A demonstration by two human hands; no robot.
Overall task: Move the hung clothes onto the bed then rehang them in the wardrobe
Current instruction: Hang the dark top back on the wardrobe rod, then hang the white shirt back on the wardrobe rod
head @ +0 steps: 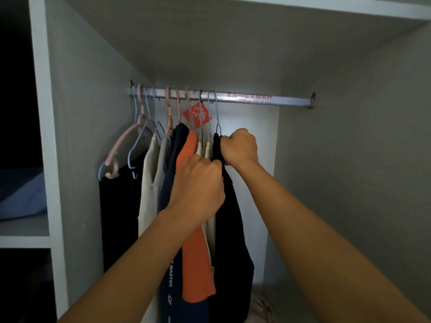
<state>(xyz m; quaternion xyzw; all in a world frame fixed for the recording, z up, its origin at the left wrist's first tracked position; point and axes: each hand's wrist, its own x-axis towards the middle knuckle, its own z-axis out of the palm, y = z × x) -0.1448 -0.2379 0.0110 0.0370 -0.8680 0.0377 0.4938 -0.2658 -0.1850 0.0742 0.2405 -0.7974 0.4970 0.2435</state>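
Several garments hang on hangers from the metal rail (pixel 268 99) inside the wardrobe, bunched at its left half. From left: a dark piece, beige tops (pixel 148 183), a navy garment (pixel 173 229), an orange shirt (pixel 197 264), cream pieces and a black garment (pixel 233 241) at the right end. My right hand (pixel 240 146) grips the black garment near its hanger's shoulder. My left hand (pixel 198 185) is curled on the same black fabric just below and left, in front of the orange shirt. An empty pink hanger (pixel 123 145) hangs at the far left.
The right half of the rail carries nothing. A white side panel (pixel 44 136) separates shelves on the left, where a blue folded item (pixel 23 194) lies. Pale fabric (pixel 261 306) lies on the wardrobe floor. A red diamond label (pixel 197 116) sticks on the back wall.
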